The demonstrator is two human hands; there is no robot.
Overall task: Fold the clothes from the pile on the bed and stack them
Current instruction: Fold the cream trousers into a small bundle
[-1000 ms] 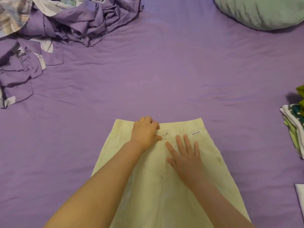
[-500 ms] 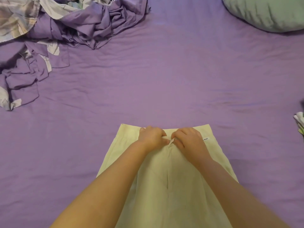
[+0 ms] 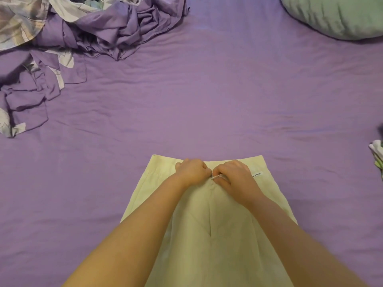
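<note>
Clothes [image 3: 68,44] lie in a messy pile at the upper left of the frame. Most of them are purple, and some have a pale flower print. The pile sits on a purple bed sheet [image 3: 207,96] that covers the whole bed and has soft wrinkles in it.

Low in the middle of the frame lies a pale yellow skirt [image 3: 217,235]. It is spread flat on the sheet, with its waist end pointing to the top of the frame and the rest running off the bottom edge. A seam runs down its middle.

Two bare arms reach up from the bottom of the frame onto the skirt. The left hand [image 3: 193,171] sits on the waist, with its fingers curled and gripping the cloth near the middle. The right hand [image 3: 236,177] is just beside it, almost touching. Its fingers are curled too, and they pinch a small zipper pull [image 3: 215,177] between the two hands. A little white label [image 3: 256,174] peeks out just right of the right hand.

At the upper right of the frame is part of a green pillow [image 3: 335,15]. At the right edge, near the middle, a bit of folded white and green cloth [image 3: 377,154] shows.
</note>
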